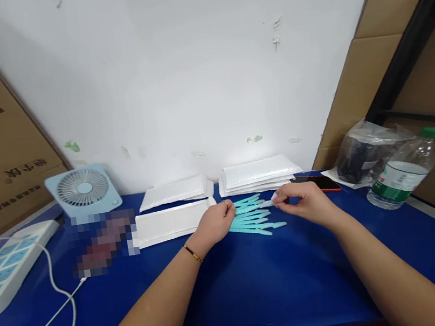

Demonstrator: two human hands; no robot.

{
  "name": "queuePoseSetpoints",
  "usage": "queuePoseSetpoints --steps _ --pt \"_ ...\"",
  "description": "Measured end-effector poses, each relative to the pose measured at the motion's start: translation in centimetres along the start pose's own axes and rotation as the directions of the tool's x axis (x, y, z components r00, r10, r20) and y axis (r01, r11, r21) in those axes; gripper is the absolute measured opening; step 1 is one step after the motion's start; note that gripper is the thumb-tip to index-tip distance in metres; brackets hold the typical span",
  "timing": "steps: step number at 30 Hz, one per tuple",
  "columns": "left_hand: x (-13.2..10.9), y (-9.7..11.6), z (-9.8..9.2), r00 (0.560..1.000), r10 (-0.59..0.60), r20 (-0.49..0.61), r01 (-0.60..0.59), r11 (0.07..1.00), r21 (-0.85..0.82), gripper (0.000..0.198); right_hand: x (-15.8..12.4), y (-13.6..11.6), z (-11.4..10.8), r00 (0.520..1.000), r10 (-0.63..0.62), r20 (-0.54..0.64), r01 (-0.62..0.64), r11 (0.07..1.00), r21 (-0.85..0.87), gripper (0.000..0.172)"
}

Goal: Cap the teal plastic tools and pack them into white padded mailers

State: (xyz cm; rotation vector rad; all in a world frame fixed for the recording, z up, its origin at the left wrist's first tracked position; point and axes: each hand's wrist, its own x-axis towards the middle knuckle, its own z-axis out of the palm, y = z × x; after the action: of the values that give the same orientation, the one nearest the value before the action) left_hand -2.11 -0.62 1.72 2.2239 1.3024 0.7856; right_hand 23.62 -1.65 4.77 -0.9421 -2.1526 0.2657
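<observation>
Several turquoise eyebrow razors point(252, 228) lie fanned out on the blue table, their blade ends pointing right. My left hand point(215, 222) is closed in a pinch at the handle end of one razor, beside the others. Some handles are hidden behind its fingers. At the blade end, thumb and fingers of my right hand point(302, 200) pinch a small whitish piece point(274, 197), which looks like a blade cover. Whether it touches the razor's tip is too small to tell. A white padded envelope point(173, 223) lies just left of my left hand.
More white padded envelopes point(257, 170) are stacked by the wall. A phone point(327, 183), a green-capped bottle point(401, 173) and a bagged dark container point(357, 155) stand right. Left are a blue fan point(84, 189), a power strip point(15, 264) and white cables point(56, 285).
</observation>
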Motion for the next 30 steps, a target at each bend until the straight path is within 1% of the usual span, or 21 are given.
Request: queuePoseSetpoints --steps 5,10,13,15,17,18,19,21,22,23,24,26,27,28,29,30 --pt "0.1 -0.2 0.1 1.000 0.011 0.002 -0.011 0.999 0.043 0.030 -0.5 0.3 0.6 0.999 -0.033 0.020 0.033 0.999 0.013 0.010" --pt "0.0 0.4 0.3 0.999 0.039 0.030 -0.040 0.999 0.036 0.031 -0.5 0.3 1.4 0.997 -0.075 0.017 0.075 0.997 0.026 0.011" --pt "-0.2 0.8 0.7 0.996 0.029 0.079 -0.034 0.998 0.056 0.033 -0.7 -0.1 2.4 0.992 -0.094 0.083 0.091 0.995 0.038 0.014" --pt "-0.5 0.9 0.9 0.990 0.021 0.136 -0.030 0.998 0.061 0.038 -1.0 0.0 2.6 0.989 -0.070 0.132 0.066 0.997 0.033 0.016" --pt "-0.7 1.0 1.0 0.986 0.049 0.162 -0.063 0.995 0.080 0.042 -1.3 0.3 2.5 0.987 -0.007 0.160 0.006 1.000 0.013 0.017" --pt "-0.7 1.0 0.9 0.984 0.073 0.163 -0.092 0.990 0.108 0.048 -1.4 0.6 2.2 0.984 0.036 0.176 -0.036 0.999 -0.002 0.018" --pt "-0.6 0.9 0.9 0.983 0.096 0.158 -0.121 0.981 0.153 0.060 -1.5 0.9 2.0 0.977 0.080 0.198 -0.078 0.997 -0.014 0.019" --pt "-0.2 0.7 0.8 0.981 0.111 0.160 -0.151 0.953 0.264 0.093 -1.7 1.6 1.3 0.958 0.149 0.246 -0.147 0.989 -0.023 0.019" --pt "0.3 0.5 0.8 0.979 0.096 0.180 -0.150 0.937 0.314 0.106 -1.8 2.0 1.0 0.949 0.171 0.264 -0.171 0.985 -0.022 0.022" --pt "0.8 0.4 0.8 0.975 0.070 0.211 -0.143 0.925 0.353 0.113 -1.9 2.4 0.8 0.942 0.191 0.277 -0.192 0.981 -0.024 0.031" --pt "1.5 0.2 0.9 0.967 0.040 0.253 -0.138 0.915 0.380 0.117 -2.0 2.8 0.7 0.935 0.212 0.286 -0.211 0.977 -0.034 0.045" --pt "2.8 0.1 1.0 0.942 -0.004 0.337 -0.145 0.898 0.415 0.114 -2.2 3.6 0.7 0.915 0.264 0.304 -0.251 0.965 -0.081 0.079" --pt "3.5 0.2 1.2 0.930 -0.011 0.368 -0.159 0.888 0.431 0.108 -2.3 3.9 0.9 0.902 0.288 0.321 -0.267 0.957 -0.110 0.092" --pt "4.0 0.4 1.3 0.923 -0.011 0.386 -0.178 0.876 0.449 0.099 -2.4 4.3 1.2 0.889 0.307 0.341 -0.277 0.951 -0.137 0.101" --pt "4.5 0.6 1.5 0.920 -0.002 0.393 -0.198 0.860 0.469 0.089 -2.5 4.6 1.5 0.877 0.319 0.361 -0.280 0.947 -0.157 0.107" --pt "4.9 0.9 1.8 0.919 0.010 0.395 -0.219 0.845 0.488 0.079 -2.5 4.8 1.8 0.869 0.322 0.376 -0.276 0.946 -0.173 0.109"
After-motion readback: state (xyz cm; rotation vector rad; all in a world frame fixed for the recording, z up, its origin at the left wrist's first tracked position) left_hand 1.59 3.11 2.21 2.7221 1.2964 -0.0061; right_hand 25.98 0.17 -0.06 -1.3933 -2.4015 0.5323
